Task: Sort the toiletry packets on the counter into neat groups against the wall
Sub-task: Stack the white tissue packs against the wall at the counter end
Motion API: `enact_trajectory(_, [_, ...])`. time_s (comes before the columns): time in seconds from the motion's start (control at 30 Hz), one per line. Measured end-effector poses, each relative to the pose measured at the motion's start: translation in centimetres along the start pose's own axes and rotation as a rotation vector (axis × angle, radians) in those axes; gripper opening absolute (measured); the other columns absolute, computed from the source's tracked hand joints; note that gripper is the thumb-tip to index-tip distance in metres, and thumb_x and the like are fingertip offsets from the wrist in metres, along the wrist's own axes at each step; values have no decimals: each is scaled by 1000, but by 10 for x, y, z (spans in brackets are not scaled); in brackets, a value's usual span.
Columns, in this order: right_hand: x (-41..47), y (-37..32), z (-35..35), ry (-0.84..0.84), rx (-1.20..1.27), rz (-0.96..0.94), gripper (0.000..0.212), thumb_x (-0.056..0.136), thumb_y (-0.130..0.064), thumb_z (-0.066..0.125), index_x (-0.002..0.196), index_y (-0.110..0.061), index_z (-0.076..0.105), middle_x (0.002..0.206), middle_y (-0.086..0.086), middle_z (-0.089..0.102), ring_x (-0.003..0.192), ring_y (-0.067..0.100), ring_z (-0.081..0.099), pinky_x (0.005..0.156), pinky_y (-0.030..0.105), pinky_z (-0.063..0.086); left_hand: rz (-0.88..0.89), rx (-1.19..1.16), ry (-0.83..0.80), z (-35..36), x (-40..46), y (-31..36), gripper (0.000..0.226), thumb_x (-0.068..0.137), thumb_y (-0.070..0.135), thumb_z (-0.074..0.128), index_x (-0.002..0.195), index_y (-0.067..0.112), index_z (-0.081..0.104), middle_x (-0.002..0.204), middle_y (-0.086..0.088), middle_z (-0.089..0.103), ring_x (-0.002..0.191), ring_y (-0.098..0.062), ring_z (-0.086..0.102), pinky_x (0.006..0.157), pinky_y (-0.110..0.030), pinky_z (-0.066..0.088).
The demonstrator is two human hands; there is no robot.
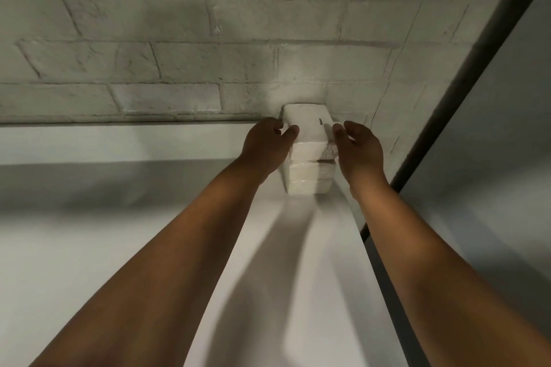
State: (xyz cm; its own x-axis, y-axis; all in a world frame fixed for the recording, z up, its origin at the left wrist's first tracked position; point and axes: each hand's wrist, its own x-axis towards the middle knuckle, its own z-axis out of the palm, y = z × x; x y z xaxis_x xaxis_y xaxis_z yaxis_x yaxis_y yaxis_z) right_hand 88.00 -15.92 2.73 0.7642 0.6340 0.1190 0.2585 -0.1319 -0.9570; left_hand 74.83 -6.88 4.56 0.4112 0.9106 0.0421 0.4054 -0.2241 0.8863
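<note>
Two bare forearms are reaching from 6 o'clock toward 12 over a plain white counter point(149, 247), casting long shadows on it. A dark frame edge point(447, 116) is running diagonally at 2 o'clock, bordering a grey panel point(492, 188) on the right. Further out, a stack of white packets point(307, 155) is sitting on the counter, its far end against the wall. Left hand point(265, 146) is touching the stack's left side, fingers curled against the top packet point(307, 125). Right hand point(357, 149) is touching the right side, fingertips on the top packet's edge; can't tell how firm either grip is. Small dark print is showing on the top packet. Farthest, a white-painted brick wall point(208, 39) is filling 12 o'clock.
</note>
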Motion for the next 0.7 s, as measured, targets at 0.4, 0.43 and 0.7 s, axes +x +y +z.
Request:
enact_trajectory(0.4, [-82,-34,34,23,-270,-588,39,87,-33,59,118,-11,63,117,7,63,112,26,55,97,28,38,33,126,168,-71,-72,-17,44,88,47,56,124,22,54,128,2,54,109,-13,55,95,-30,44])
enact_trajectory(0.43, [-93,-37,42,-14,-263,-583,39,86,-34,59,118,-12,63,116,7,64,111,27,56,97,29,40,21,125,188,-81,-81,-23,44,88,47,56,124,22,54,128,2,54,109,-13,55,96,-31,45])
enact_trajectory(0.7, [-166,-51,115,-364,-303,-533,37,87,-35,61,122,-20,60,122,1,62,117,24,52,100,40,43,-30,179,281,-167,-140,-83,46,90,44,57,126,16,54,129,-4,54,113,-21,55,96,-34,45])
